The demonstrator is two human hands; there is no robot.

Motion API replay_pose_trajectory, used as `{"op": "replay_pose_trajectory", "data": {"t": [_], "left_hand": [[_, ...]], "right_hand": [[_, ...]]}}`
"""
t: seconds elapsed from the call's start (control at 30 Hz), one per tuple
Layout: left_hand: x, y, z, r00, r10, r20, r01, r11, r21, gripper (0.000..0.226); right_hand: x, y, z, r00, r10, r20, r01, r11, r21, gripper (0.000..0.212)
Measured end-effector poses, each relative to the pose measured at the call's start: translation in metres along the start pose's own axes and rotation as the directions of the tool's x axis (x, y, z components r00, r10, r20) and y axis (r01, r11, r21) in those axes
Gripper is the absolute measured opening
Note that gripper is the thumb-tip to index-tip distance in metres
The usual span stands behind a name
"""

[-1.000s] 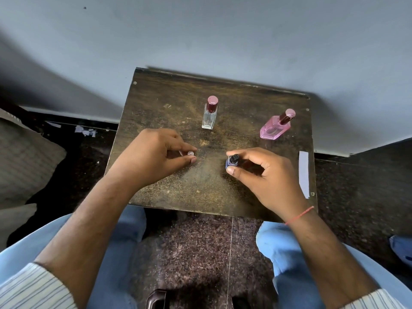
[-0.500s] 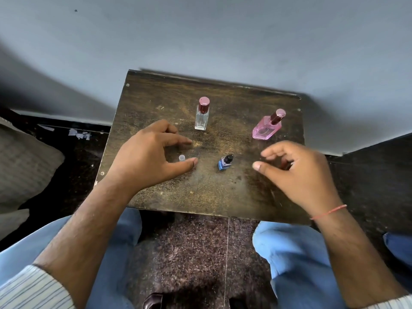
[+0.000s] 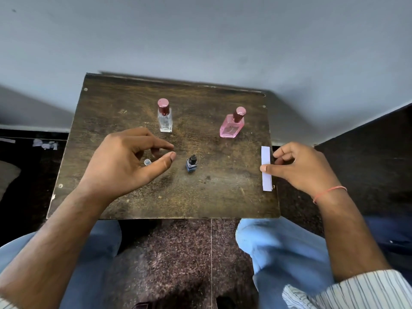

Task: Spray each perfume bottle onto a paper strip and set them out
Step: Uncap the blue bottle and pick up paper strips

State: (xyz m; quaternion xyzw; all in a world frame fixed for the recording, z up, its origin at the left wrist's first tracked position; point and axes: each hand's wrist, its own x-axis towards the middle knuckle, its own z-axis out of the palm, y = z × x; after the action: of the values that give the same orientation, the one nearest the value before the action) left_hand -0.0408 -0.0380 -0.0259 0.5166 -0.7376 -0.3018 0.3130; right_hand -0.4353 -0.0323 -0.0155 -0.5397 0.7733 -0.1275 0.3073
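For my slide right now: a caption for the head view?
Right hand reaches the paper strip; uncapped blue bottle waits mid-table.

Right hand (image 3: 305, 167): thumb and fingers touching paper strip (image 3: 266, 172) at tabletop (image 3: 133, 103) edge
Left hand (image 3: 129, 161): empty, above small clear cap (image 3: 147, 162)

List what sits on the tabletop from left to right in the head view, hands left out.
small clear cap → clear bottle → small blue bottle → pink bottle → white paper strip, at the table's right edge.
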Motion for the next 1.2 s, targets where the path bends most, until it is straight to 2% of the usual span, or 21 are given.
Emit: {"op": "replay_pose_trajectory", "data": {"t": [0.2,0.27,0.43,0.57,0.67,0.8,0.87,1.0,1.2], "left_hand": [[0.002,0.003,0.002,1.0,0.006,-0.01,-0.007,1.0,-0.018,0.025],[0.003,0.002,0.001,1.0,-0.007,-0.013,0.007,1.0,-0.013,0.022],[0.004,0.0,-0.003,0.997,-0.064,-0.045,0.065,0.998,0.009,0.013],[0.003,0.0,-0.005,0.989,-0.139,-0.041,0.13,0.977,-0.171,0.026],[0.003,0.007,-0.007,0.998,-0.046,-0.048,0.031,0.962,-0.272,0.027],[0.005,0.017,-0.005,0.989,0.126,-0.078,-0.14,0.966,-0.218,0.017],[0.004,0.021,-0.002,0.987,0.156,-0.026,-0.158,0.956,-0.245,0.015],[0.003,0.025,0.001,0.967,0.206,0.15,-0.148,0.934,-0.326,0.025],[0.0,0.022,-0.004,0.942,0.118,0.314,-0.003,0.939,-0.345,0.012]], "right_hand": [[0.007,0.011,-0.005,1.0,0.018,-0.019,-0.016,0.994,0.109,0.038],[0.008,0.008,-0.005,1.0,0.016,-0.014,-0.013,0.972,0.233,0.035],[-0.005,-0.029,0.008,0.982,-0.156,0.102,0.071,0.819,0.57,0.033],[-0.02,-0.061,0.017,0.942,-0.275,0.193,0.038,0.659,0.752,0.038],[-0.029,-0.078,0.021,0.913,-0.311,0.265,-0.032,0.592,0.805,0.039],[-0.038,-0.095,0.028,0.881,-0.352,0.317,-0.069,0.567,0.821,0.03],[-0.041,-0.102,0.032,0.877,-0.364,0.315,-0.058,0.57,0.82,0.027],[-0.045,-0.113,0.041,0.89,-0.351,0.29,-0.034,0.583,0.812,0.022],[-0.049,-0.124,0.049,0.884,-0.38,0.271,-0.019,0.552,0.834,0.018]]}}
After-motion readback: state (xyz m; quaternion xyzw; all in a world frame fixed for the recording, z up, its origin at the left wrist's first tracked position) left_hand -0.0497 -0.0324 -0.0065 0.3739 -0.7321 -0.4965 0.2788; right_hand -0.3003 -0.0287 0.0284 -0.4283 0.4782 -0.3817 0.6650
